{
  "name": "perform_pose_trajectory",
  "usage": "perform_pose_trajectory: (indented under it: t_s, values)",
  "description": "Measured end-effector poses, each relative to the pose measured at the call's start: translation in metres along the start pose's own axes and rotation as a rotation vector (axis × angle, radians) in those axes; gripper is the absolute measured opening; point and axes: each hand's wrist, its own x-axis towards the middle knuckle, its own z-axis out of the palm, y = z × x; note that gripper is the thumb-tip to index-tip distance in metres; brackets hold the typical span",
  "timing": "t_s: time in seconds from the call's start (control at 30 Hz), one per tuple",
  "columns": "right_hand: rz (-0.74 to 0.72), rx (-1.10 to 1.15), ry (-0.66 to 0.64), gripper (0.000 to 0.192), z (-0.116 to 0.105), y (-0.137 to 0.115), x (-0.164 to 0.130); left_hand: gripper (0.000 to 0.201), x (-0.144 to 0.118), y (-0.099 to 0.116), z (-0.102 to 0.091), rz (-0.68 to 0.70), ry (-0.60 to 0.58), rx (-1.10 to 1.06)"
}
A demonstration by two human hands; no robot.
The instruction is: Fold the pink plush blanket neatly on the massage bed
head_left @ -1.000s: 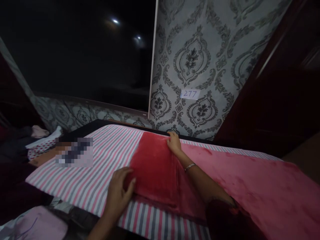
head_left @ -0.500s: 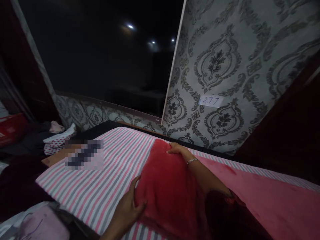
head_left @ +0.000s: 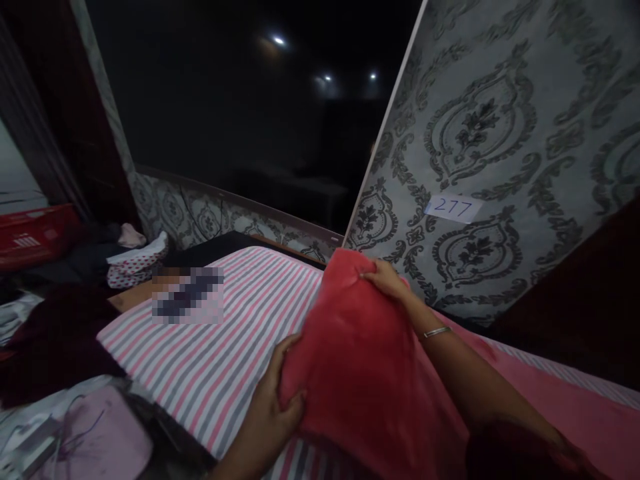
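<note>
A red plush cloth (head_left: 370, 373) lies folded over a pink, grey and white striped sheet (head_left: 225, 347). My left hand (head_left: 280, 407) grips the cloth's near left edge, thumb on top. My right hand (head_left: 385, 277), with a thin bangle on the wrist, pinches the far top edge and holds it raised off the sheet. The cloth's folded part stands up between both hands. More of the red cloth trails off to the right under my right forearm.
Grey damask wallpaper with a small paper label reading 277 (head_left: 453, 208) rises behind the bed. A large dark pane (head_left: 240, 120) fills the upper left. Piled clothes (head_left: 135, 257) and a red box (head_left: 35, 233) sit at far left; a pink item (head_left: 95, 440) lies bottom left.
Both hands went from pressing the red cloth flat to gripping its left edge and lifting it off the striped sheet. The view swung left and closer.
</note>
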Motion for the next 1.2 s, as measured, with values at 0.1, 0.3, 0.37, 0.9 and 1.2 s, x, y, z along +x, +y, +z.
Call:
perform_pose_trajectory:
  t_s: [0.1, 0.3, 0.37, 0.9, 1.2]
  values:
    - [-0.060, 0.003, 0.040, 0.025, -0.008, -0.035, 0.033, 0.072, 0.019, 0.029, -0.042, -0.001, 0.111, 0.060]
    - [-0.079, -0.061, -0.039, 0.038, 0.077, -0.087, 0.053, 0.080, 0.056, 0.003, -0.128, -0.123, 0.240, 0.270]
    - [-0.042, -0.100, -0.113, 0.044, 0.112, -0.085, 0.038, 0.076, 0.055, -0.024, -0.142, -0.173, 0.214, 0.377]
    - [0.228, -0.219, -0.061, 0.049, 0.097, -0.014, -0.022, 0.043, 0.006, -0.014, 0.001, 0.369, -0.087, 0.871]
    - [0.263, -0.163, -0.041, 0.047, 0.113, -0.026, -0.039, 0.022, 0.004, 0.009, 0.023, 0.086, -0.285, 0.991]
